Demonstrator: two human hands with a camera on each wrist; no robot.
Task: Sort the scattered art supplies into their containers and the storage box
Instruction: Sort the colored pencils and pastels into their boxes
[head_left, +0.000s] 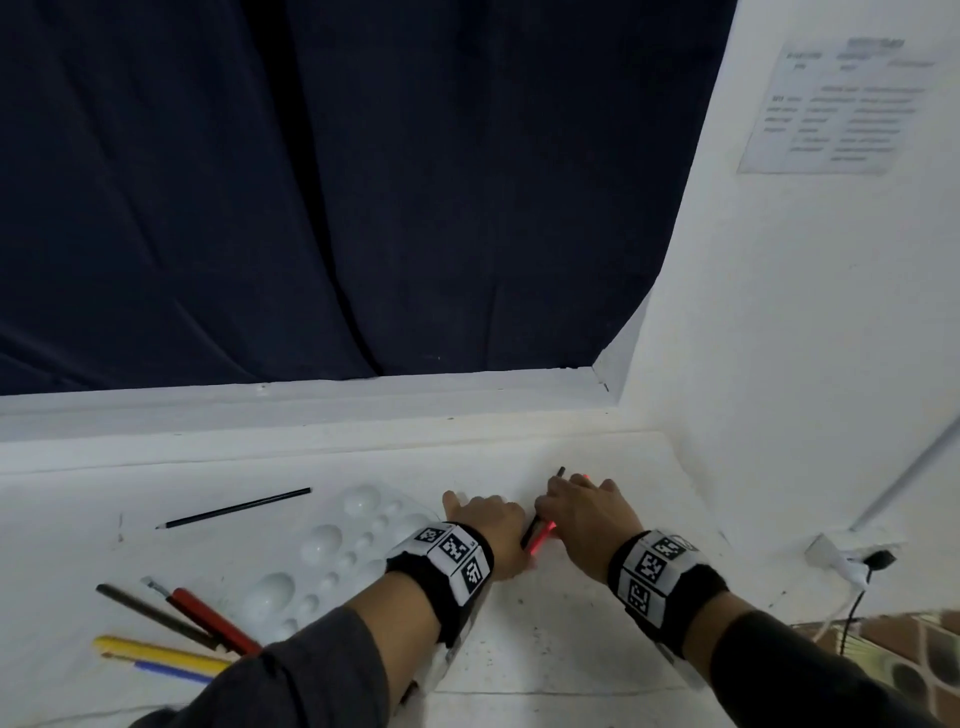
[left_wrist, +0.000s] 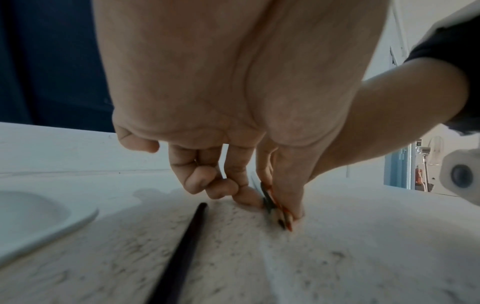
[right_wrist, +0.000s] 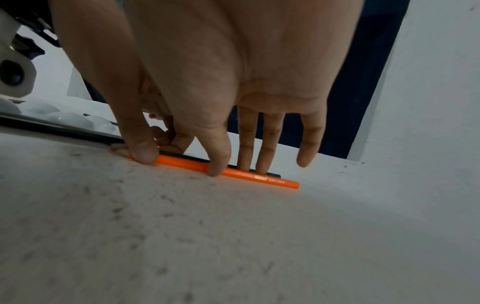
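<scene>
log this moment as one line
step: gathering pencils | left hand: pinching pencil tips | right hand: fingers on orange pencil and dark pencil | table

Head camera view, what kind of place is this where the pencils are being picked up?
Probably a makeshift art or craft corner indoors: a white paint palette and loose coloured pencils lie on a speckled white table, with a dark curtain behind and a printed sheet on the white wall.

A: What finish is the orange pencil (right_wrist: 228, 171) showing at frame centre?
B: Smooth, slightly glossy lacquer. The table (right_wrist: 233, 246) below is appearing matt, speckled; the palette (head_left: 322, 545), lower left, is looking like glossy white plastic.
</scene>
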